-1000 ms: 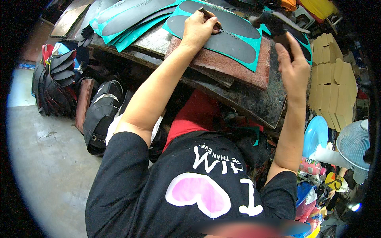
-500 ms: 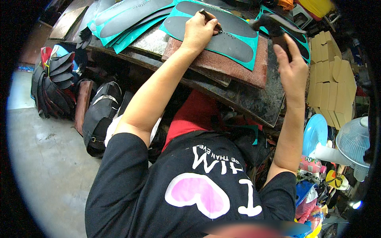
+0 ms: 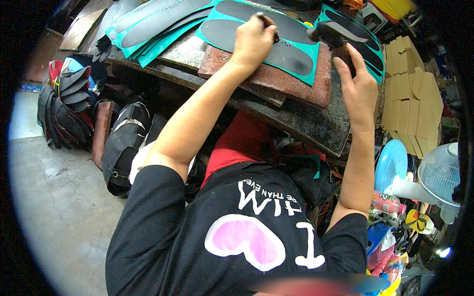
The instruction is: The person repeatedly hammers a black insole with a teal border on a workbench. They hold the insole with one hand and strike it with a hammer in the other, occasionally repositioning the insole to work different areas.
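Observation:
My left hand is closed around a short dark punch, held over a teal sheet with grey sole-shaped pieces on it. A row of small dark holes or marks runs across the sheet beside the punch tip. Under the sheet lies a reddish-brown block. To the right, my right hand grips the handle of a hammer. Its dark head is raised to the right of the punch, apart from it. Part of the handle is hidden by my fingers.
More teal sheets with grey shapes overlap at the back left of the dark table. Further sheets lie behind the hammer. Cardboard boxes and a fan stand at right. Bundled dark pieces sit at left.
The punch now stands more upright, and my left hand has shifted slightly right. The hammer and my right hand have moved a little left.

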The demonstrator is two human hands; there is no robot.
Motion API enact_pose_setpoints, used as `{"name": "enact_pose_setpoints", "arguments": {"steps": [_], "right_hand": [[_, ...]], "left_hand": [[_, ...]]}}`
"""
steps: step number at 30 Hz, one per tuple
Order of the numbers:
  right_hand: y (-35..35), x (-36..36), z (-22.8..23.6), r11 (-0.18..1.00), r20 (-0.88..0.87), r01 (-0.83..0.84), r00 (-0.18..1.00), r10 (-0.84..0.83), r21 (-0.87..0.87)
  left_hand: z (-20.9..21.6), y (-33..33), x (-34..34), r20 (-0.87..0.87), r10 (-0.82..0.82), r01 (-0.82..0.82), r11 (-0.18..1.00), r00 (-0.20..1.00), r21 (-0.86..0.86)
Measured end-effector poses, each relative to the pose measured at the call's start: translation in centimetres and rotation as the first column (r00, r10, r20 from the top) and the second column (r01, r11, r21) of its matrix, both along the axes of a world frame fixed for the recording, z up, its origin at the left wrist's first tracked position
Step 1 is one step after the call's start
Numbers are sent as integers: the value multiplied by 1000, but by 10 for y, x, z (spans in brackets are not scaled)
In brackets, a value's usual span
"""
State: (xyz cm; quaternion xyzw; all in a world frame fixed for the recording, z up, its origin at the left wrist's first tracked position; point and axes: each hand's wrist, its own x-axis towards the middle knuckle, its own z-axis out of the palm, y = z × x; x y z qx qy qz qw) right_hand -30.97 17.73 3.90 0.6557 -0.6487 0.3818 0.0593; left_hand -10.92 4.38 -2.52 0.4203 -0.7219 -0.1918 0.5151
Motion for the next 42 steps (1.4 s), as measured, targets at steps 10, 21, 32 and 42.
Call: {"name": "enact_pose_setpoints", "arguments": {"steps": [10,21,32,42], "right_hand": [[17,16,48,943,269,-146,935,230,-298],[12,-19,-8,992,213,-21,977,-6,123],[-5,4,10,992,228,-118,968,103,54],[-10,37,29,940,-9,-228,972,234,-254]], "left_hand": [[2,5,-3,181,-135,159,979,974,-129],[0,-21,21,-690,-100,295,940,717,170],[-10,-20,30,-354,-168,272,924,920,268],[4,-1,13,312,-26,95,973,950,-209]]}}
